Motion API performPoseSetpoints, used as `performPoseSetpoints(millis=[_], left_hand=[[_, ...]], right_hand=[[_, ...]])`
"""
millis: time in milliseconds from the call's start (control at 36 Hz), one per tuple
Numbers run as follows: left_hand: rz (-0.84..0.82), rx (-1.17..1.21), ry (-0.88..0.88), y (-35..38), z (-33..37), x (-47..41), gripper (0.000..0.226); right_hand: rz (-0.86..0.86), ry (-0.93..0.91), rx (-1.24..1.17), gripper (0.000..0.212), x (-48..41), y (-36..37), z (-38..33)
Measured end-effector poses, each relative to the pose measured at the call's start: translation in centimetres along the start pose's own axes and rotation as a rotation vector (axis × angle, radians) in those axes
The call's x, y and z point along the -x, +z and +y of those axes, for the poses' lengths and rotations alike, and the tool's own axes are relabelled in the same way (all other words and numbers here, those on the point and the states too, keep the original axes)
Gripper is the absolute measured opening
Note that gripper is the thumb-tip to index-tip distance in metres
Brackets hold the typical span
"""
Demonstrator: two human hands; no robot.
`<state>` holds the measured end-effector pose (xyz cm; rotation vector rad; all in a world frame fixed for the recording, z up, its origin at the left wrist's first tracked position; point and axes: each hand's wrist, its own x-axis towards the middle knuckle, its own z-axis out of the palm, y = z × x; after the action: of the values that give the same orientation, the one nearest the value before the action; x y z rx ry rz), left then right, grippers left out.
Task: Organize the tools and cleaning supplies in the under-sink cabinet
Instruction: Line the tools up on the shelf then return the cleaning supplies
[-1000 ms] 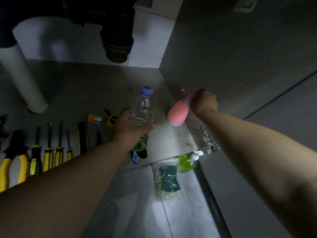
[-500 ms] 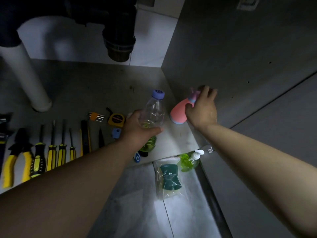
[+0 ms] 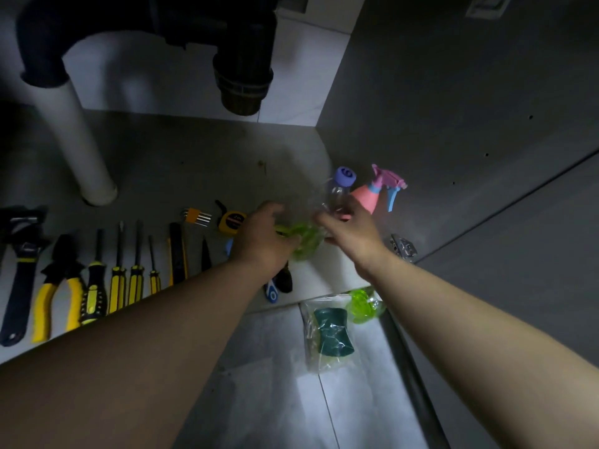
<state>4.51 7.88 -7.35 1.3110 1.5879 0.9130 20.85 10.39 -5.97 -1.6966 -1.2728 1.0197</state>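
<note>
Reaching both hands into the cabinet. Hovering the left hand (image 3: 262,236) at the middle, fingers loosely curled over a blurred green thing (image 3: 304,241), grasp impossible to tell. Resting the right hand (image 3: 351,233) against the standing bottle (image 3: 338,189) at 1 o'clock, just beside the sprayer (image 3: 368,197), grip likewise impossible to tell. Lying in a row at 9 o'clock: pliers (image 3: 55,286), screwdrivers (image 3: 116,280).

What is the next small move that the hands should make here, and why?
Probably the left hand should lift the green item beside it and set it by the clear bottle and pink spray bottle, which stand together near the cabinet wall. The green item lies apart from them; blur hides any grip.
</note>
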Motion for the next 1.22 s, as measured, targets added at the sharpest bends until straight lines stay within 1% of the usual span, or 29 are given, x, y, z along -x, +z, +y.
performPoseSetpoints(millis=[83, 139, 194, 333, 417, 472, 500, 556, 583, 611, 639, 694, 722, 750, 778, 806, 889, 917, 944, 1000, 1083, 1139, 1222], left_hand=[[-0.025, -0.039, -0.037, -0.6, -0.5, -0.4, 0.022], [-0.038, -0.095, -0.019, -0.9, -0.9, -0.4, 0.013], [-0.056, -0.165, 0.01, -1.2, -1.4, -0.1, 0.014], [-0.128, -0.295, 0.054, -1.8, -2.6, 0.3, 0.012], [-0.157, -0.321, 0.075, -1.9, -2.8, 0.4, 0.013], [-0.167, -0.34, 0.079, -1.9, -2.9, 0.5, 0.014], [-0.173, -0.347, 0.081, -1.9, -3.0, 0.5, 0.014], [-0.186, -0.34, 0.08, -1.8, -3.1, 0.5, 0.014], [-0.192, -0.33, 0.08, -1.7, -3.1, 0.5, 0.014], [-0.195, -0.322, 0.082, -1.6, -3.0, 0.5, 0.014], [-0.197, -0.318, 0.086, -1.4, -3.0, 0.5, 0.014], [-0.205, -0.306, 0.092, -0.8, -2.7, 0.7, 0.015], [-0.214, -0.296, 0.095, -0.5, -2.6, 0.8, 0.016], [-0.226, -0.287, 0.102, -0.2, -2.3, 1.0, 0.016], [-0.243, -0.279, 0.109, 0.1, -2.2, 1.2, 0.016], [-0.263, -0.272, 0.112, 0.4, -2.0, 1.4, 0.016], [-0.317, -0.257, 0.11, 1.3, -1.5, 2.4, 0.019], [-0.335, -0.257, 0.116, 1.6, -1.4, 2.7, 0.019], [-0.351, -0.259, 0.125, 1.9, -1.3, 2.9, 0.019], [-0.379, -0.261, 0.141, 2.2, -1.0, 3.5, 0.018], [-0.409, -0.255, 0.15, 2.5, -0.8, 4.1, 0.019], [-0.422, -0.253, 0.142, 2.5, -0.9, 4.4, 0.018], [-0.432, -0.266, 0.142, 2.2, -1.2, 4.7, 0.017]], right_hand=[[0.148, -0.043, 0.014, 0.048, -2.4, -0.1, 0.7], [0.209, -0.06, 0.098, 0.053, -3.9, -0.2, 1.3], [0.236, -0.032, 0.149, 0.056, -5.2, -0.1, 2.0], [0.222, 0.057, 0.148, 0.053, -7.5, 0.7, 3.9], [0.251, 0.052, 0.156, 0.057, -7.8, 1.0, 4.3], [0.234, 0.046, 0.15, 0.059, -7.8, 0.8, 4.4], [0.207, 0.057, 0.142, 0.062, -7.7, 0.6, 4.5], [0.15, 0.113, 0.141, 0.074, -7.1, -0.1, 4.8], [0.14, 0.137, 0.179, 0.079, -6.5, -0.7, 4.8], [0.143, 0.135, 0.258, 0.078, -5.9, -1.5, 4.9], [0.15, 0.106, 0.384, 0.069, -5.2, -2.5, 5.0], [0.143, 0.014, 0.684, 0.042, -3.6, -4.7, 5.1], [0.126, -0.017, 0.811, 0.033, -2.8, -5.9, 5.1], [0.099, -0.03, 0.919, 0.027, -2.0, -7.0, 5.2], [0.064, -0.026, 1.007, 0.026, -1.2, -8.1, 5.3], [0.023, -0.009, 1.065, 0.03, -0.5, -9.0, 5.6], [-0.078, -0.006, 1.153, 0.062, 1.5, -10.8, 6.3], [-0.095, -0.024, 1.199, 0.066, 2.0, -10.9, 6.5], [-0.112, -0.026, 1.251, 0.063, 2.4, -10.9, 6.8], [-0.156, 0.03, 1.337, 0.05, 2.9, -10.4, 7.2], [-0.198, 0.12, 1.35, 0.041, 3.7, -9.6, 8.3], [-0.163, 0.142, 1.304, 0.037, 4.0, -9.4, 9.2], [-0.1, 0.117, 1.271, 0.033, 4.6, -9.2, 10.3]])
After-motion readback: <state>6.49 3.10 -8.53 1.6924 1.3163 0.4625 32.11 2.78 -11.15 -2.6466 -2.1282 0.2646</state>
